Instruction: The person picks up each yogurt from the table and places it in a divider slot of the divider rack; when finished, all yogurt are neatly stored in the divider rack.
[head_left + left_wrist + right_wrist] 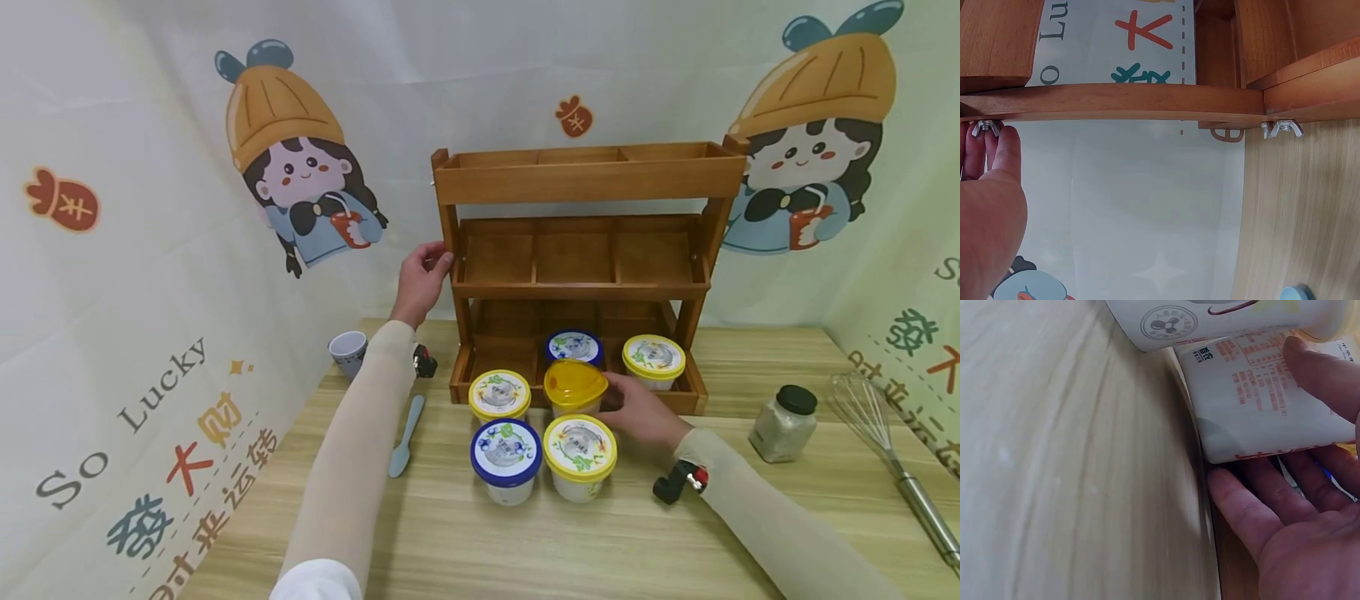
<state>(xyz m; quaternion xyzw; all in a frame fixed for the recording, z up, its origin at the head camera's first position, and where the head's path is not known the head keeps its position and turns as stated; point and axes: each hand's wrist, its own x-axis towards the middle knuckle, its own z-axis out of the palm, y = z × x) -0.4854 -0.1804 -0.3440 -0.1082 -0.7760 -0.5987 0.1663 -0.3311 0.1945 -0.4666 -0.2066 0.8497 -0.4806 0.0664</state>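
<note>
My right hand [647, 412] grips a white paper cup with a translucent orange-yellow lid [573, 385] at the front edge of the wooden rack [585, 185]. In the right wrist view, the thumb lies on one side of that cup [1260, 400] and the fingers on the other. My left hand [422, 283] touches the rack's left side post, its fingertips around a metal wing nut [986, 127]. Two yellow-lidded cups [581, 450] [500, 395] and a blue-lidded cup [506, 454] stand in front of the rack. On its bottom tier sit another blue-lidded cup [573, 346] and a yellow-lidded cup [653, 358].
A small patterned cup [348, 353] and a light blue spoon [407, 437] lie to the left. On the right are a black-lidded jar [783, 423] and a metal whisk [892, 454]. A printed cloth hangs behind and beside the wooden tabletop [480, 550].
</note>
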